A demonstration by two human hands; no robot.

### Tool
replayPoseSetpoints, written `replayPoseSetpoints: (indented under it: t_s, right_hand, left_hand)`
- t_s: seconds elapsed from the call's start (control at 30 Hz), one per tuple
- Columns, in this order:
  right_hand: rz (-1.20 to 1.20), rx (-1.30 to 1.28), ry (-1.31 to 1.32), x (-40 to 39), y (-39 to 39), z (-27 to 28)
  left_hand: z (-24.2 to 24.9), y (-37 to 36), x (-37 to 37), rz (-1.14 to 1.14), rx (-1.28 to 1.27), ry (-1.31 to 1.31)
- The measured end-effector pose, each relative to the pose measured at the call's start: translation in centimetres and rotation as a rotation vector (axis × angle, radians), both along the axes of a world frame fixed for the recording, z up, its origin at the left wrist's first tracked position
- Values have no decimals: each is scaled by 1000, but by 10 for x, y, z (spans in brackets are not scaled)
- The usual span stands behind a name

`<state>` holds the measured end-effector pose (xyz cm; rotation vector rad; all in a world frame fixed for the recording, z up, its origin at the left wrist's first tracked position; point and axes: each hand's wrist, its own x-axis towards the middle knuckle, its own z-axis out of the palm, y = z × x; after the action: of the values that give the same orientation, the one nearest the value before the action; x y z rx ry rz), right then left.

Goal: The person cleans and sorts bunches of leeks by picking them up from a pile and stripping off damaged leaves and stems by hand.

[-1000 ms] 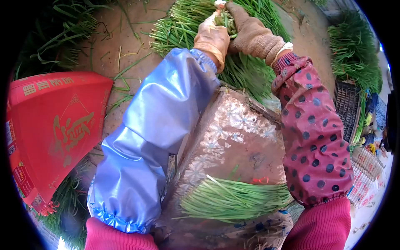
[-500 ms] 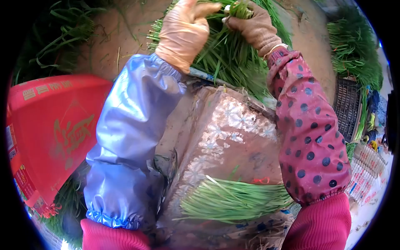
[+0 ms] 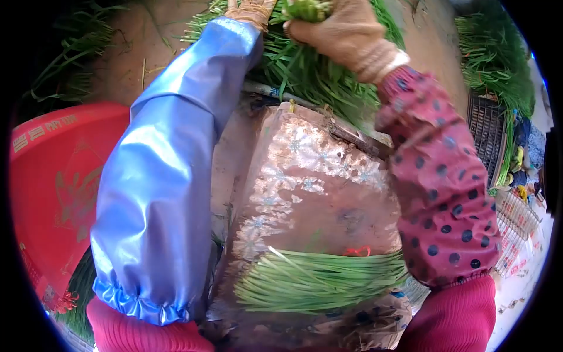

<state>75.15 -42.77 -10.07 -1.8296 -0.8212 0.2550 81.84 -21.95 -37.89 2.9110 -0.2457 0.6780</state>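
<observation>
While a tidy sheaf of cut green chives (image 3: 319, 281) already lies across the floral-printed apron (image 3: 316, 193) on the lap, the big loose heap of green chives (image 3: 305, 70) on the earth ahead looks barely reduced, so I judge most of the sorting remains. At the top edge, the right hand in a tan knitted glove (image 3: 340, 26) is closed around a small tuft of chives (image 3: 306, 8), its cut ends showing and its stalks running away from the camera. Only the wrist of the left hand in an orange rubber glove (image 3: 251, 8) shows; I cannot tell its grip. On the lap, the sheaf's long axis runs left-right.
</observation>
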Motion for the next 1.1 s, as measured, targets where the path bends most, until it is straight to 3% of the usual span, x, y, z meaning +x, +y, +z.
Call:
replayPoseSetpoints:
  t_s: [0.07,0.13,0.2,0.23,0.27,0.33,0.4,0.43,0.47,0.5,0.57,0.6,0.63,0.67,0.73,0.8,0.87,0.9,0.93,1.0,1.07,1.1]
  right_hand:
    - [-9,-169,-82,-4,-22,28]
    - [-220,-303,-115,-22,-44,74]
    - [-332,-316,-8,-20,-95,109]
    - [-360,-280,60,-13,-129,124]
    - [-409,-269,21,-12,-160,138]
    - [-551,-310,-102,-16,-216,170]
    - [-604,-61,197,-25,-267,212]
    - [-479,14,318,-41,-275,234]
    - [-362,90,429,-60,-282,260]
    - [-676,-514,244,-60,-317,276]
    - [-1138,-902,-286,-72,-328,256]
    - [-1084,-542,-305,-86,-346,259]
    - [-1067,-34,-71,-97,-353,249]
    - [-1101,-30,-78,-111,-371,249]
    - [-1306,-310,-102,-129,-401,259]
    - [-1382,-380,-167,-158,-395,275]
    - [-1365,-120,-202,-187,-388,290]
    - [-1399,-316,-264,-201,-386,301]
    - [-1410,-286,-274,-216,-385,310]
    - [-1390,-387,-421,-241,-381,326]
    - [-1353,-422,-507,-268,-378,339]
    - [-1235,93,-322,-276,-375,340]
  left_hand:
    - [34,-22,-30,24,-27,169]
    - [41,-32,-35,46,4,219]
    - [50,-39,-32,197,308,283]
    - [89,-45,-50,115,106,209]
    - [89,-39,-45,80,-44,379]
    - [101,-36,-45,121,54,450]
    - [101,-20,-39,-16,36,384]
    - [88,-6,-42,-286,-137,69]
    - [78,7,-34,-421,-148,-101]
    - [134,0,-60,-388,-112,106]
    - [195,-11,-93,-256,-77,279]
    - [209,-2,-105,-212,-14,327]
    - [212,-11,-119,-194,35,348]
    - [227,-11,-133,-185,99,368]
    - [250,4,-150,-244,220,433]
    - [270,23,-177,-338,179,496]
    - [278,61,-195,-543,76,387]
    - [288,52,-219,-598,-355,564]
    - [304,37,-244,-629,-794,731]
    - [410,-38,-309,-550,-1151,1116]
    - [457,-86,-363,-678,-1308,1495]
    - [473,-110,-386,-738,-1379,1659]
